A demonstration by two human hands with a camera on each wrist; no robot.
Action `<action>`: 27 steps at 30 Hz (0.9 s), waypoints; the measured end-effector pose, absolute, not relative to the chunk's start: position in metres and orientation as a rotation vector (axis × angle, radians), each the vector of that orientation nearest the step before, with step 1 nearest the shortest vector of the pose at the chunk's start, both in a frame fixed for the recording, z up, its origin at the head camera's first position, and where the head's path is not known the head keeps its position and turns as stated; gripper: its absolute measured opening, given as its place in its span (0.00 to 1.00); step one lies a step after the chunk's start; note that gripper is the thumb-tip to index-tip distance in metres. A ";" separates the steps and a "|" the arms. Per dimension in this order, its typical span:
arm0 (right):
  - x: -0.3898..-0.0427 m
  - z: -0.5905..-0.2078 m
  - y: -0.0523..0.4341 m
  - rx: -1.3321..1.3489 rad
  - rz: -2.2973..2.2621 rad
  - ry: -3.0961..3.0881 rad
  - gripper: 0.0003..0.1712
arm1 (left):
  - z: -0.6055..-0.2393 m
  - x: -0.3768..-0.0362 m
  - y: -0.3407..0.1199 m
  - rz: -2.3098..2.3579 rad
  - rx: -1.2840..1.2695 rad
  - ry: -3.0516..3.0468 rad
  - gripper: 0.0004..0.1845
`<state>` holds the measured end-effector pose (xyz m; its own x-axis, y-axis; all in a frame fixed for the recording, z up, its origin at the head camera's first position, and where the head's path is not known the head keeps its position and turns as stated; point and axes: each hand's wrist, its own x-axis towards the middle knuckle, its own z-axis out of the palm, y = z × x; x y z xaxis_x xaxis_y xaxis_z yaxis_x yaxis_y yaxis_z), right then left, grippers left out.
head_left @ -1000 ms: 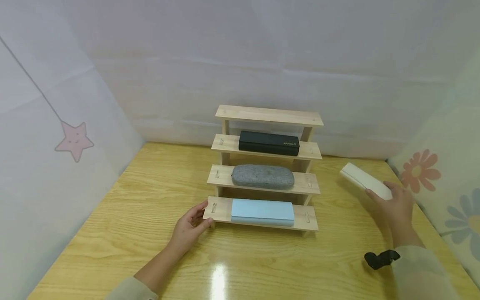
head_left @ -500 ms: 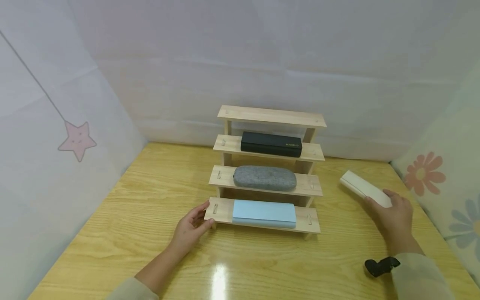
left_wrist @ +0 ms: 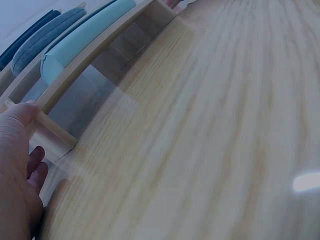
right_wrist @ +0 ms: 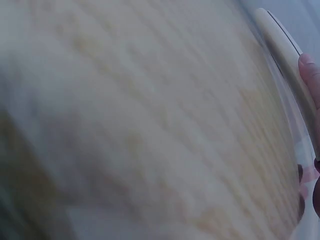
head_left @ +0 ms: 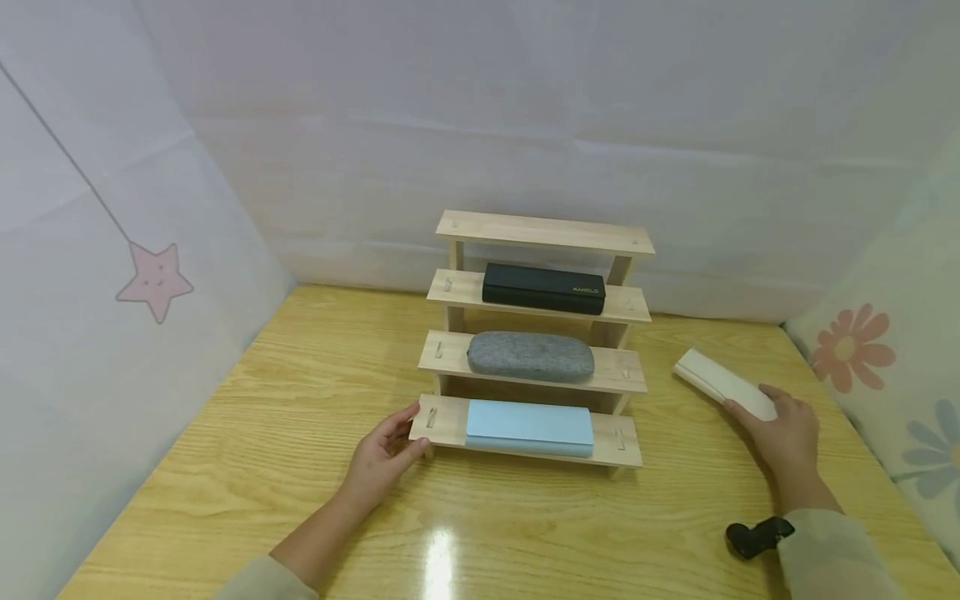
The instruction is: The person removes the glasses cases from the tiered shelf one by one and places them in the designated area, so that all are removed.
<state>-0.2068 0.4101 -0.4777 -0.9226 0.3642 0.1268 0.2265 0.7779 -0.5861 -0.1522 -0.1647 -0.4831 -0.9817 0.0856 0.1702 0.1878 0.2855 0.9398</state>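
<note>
A stepped wooden rack (head_left: 442,419) stands on the table, and my left hand (head_left: 377,461) grips the left end of its lowest shelf. In the left wrist view the thumb (left_wrist: 25,112) lies on the shelf's corner. A light blue glasses case (head_left: 529,423) lies on that lowest shelf. On the shelf above is a grey fabric glasses case (head_left: 531,356), and one higher a black glasses case (head_left: 543,287). Over to the right, my right hand (head_left: 786,429) holds a white glasses case (head_left: 723,382) by its near end, low over the table. Whether the case touches the table I cannot tell.
The top shelf (head_left: 543,232) of the rack is bare wood. Pale cloth walls enclose the wood-grain table (head_left: 300,400) at the back and both sides. A black strap piece (head_left: 759,537) juts from the right sleeve.
My right hand and the white case have come slightly down and nearer to me. The left hand keeps its grip on the rack, which shifts a little in view as the head camera turns.
</note>
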 end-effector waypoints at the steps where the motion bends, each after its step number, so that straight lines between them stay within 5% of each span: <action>1: -0.207 -0.478 0.410 -0.461 0.852 -2.739 0.49 | -0.483 -0.152 -0.165 -1.804 -0.259 -2.448 0.30; 27: -0.207 -0.485 0.412 -0.352 0.772 -2.796 0.50 | -0.484 -0.154 -0.166 -1.787 -0.243 -2.470 0.30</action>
